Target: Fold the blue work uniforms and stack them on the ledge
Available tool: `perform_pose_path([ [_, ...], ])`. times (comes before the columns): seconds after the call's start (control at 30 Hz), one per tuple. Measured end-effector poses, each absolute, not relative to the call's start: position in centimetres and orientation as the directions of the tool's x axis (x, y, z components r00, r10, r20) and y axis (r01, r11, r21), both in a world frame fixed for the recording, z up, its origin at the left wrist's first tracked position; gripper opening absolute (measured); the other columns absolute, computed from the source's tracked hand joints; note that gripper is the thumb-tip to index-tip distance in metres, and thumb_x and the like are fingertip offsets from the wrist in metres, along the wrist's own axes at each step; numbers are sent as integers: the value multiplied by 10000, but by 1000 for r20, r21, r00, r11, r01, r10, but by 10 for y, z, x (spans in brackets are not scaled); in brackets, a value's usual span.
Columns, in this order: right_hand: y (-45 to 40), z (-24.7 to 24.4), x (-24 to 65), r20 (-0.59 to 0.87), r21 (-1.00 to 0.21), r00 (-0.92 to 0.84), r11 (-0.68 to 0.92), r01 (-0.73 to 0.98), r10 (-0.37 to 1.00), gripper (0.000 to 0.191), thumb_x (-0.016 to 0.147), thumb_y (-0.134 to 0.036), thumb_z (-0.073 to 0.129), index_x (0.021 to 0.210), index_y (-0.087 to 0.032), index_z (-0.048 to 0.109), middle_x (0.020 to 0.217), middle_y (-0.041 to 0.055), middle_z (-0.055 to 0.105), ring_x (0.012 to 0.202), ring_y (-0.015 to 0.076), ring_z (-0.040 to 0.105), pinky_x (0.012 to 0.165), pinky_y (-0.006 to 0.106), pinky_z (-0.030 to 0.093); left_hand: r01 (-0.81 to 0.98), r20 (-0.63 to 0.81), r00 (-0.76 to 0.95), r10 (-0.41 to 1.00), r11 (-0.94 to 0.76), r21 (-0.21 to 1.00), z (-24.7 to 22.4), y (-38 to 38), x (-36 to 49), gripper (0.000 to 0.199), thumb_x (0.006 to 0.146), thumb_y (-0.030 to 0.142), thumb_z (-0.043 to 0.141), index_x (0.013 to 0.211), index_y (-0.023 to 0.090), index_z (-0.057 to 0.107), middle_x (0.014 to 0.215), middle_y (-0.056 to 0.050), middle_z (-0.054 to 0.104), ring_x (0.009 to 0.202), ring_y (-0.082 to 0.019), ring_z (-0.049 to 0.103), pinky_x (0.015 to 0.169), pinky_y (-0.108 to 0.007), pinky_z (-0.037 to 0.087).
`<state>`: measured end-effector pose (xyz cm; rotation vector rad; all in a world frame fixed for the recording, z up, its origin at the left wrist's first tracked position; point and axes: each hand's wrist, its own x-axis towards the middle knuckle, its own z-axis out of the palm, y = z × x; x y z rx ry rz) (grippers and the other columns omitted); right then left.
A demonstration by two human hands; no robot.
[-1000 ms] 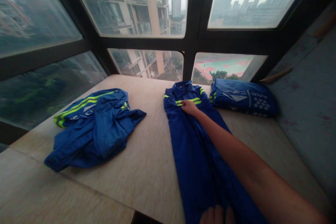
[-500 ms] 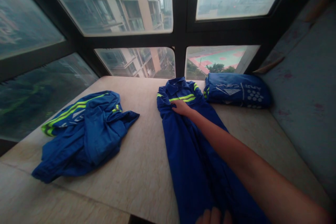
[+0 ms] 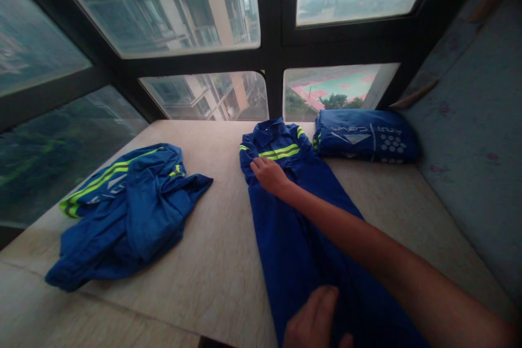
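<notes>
A dark blue work coverall (image 3: 281, 239) with yellow-green reflective stripes lies lengthwise, collar toward the window and lower part running out of the bottom of view. My right hand (image 3: 269, 175) is at its chest, just below the stripe, fingers bent and pinching the fabric near the left side. Low in the picture, my left hand (image 3: 312, 318) hovers over or rests on the lower part. Its fingers are held out side by side with the thumb apart, and I see nothing in it. Whether it touches the cloth I cannot tell.
To the left lies a crumpled blue garment (image 3: 130, 212) with yellow-green stripes. A folded blue bundle (image 3: 362, 136) with white print sits at the back right, by the wall (image 3: 477, 136). Dark window frames (image 3: 275, 65) border the pale marble-like ledge (image 3: 228, 261).
My right hand has shifted slightly left and down over the coverall's chest. My left hand has come further up into view from the bottom edge. The camera has shifted slightly.
</notes>
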<state>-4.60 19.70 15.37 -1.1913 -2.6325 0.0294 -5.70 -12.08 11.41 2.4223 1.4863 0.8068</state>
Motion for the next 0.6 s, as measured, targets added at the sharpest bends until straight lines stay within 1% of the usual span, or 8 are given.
perform_pose_path([
  [0.03,193,151,-49,230,-118,-672,705,699,704,349,965,-109,383,1251,-149,578,1326,146,570,1235,229,491,1050,363,413,782,358,338,870,-471,408,119,-112,-64,481,881,280,497,1356,215,539,1230,-70,702,1019,-220,703,796,-322,619],
  [0.07,191,147,-50,236,-117,-702,737,666,672,345,966,-127,401,1257,-167,581,1367,120,554,1276,216,466,1080,347,388,810,348,331,877,-453,371,122,-103,-70,508,879,283,506,1381,207,520,1326,-89,647,1166,-264,639,920,-400,587],
  [0.1,189,142,-51,237,-125,-715,750,649,658,341,969,-153,415,1264,-180,585,1403,102,537,1313,215,438,1107,356,362,838,322,338,884,-439,324,123,-96,-74,548,873,300,529,1414,221,493,1421,-98,573,1267,-310,566,993,-488,541],
  [0.17,188,128,-48,229,-170,-683,719,673,693,359,986,-236,422,1310,-190,570,1467,97,491,1371,247,386,1141,426,316,861,246,392,887,-447,243,119,-87,-79,675,843,383,595,1484,278,410,1553,-101,410,1368,-394,443,1024,-631,467],
  [0.2,188,121,-46,224,-201,-643,680,705,732,385,994,-281,418,1345,-193,549,1493,99,466,1390,266,365,1148,463,296,855,200,432,880,-470,220,116,-86,-79,749,827,432,618,1515,301,353,1587,-105,342,1389,-422,400,1019,-672,445],
  [0.27,191,110,-41,215,-256,-559,599,759,801,442,999,-345,410,1410,-205,494,1532,92,422,1416,276,330,1161,489,260,841,116,489,865,-502,203,108,-86,-77,847,816,483,632,1553,334,240,1620,-106,253,1414,-440,350,1024,-702,415],
  [0.37,192,104,-38,202,-292,-524,561,775,828,488,1003,-361,386,1462,-202,433,1571,82,368,1449,263,277,1186,480,201,841,33,505,863,-499,210,103,-88,-76,889,831,506,619,1567,352,147,1632,-101,198,1434,-441,312,1050,-716,373],
  [0.6,180,113,-40,97,-339,-524,523,782,846,512,1016,-365,348,1501,-204,370,1614,82,281,1487,243,195,1208,482,125,828,14,526,850,-516,218,104,-92,-87,882,840,567,596,1564,373,132,1625,-89,214,1427,-439,324,1058,-713,332],
])
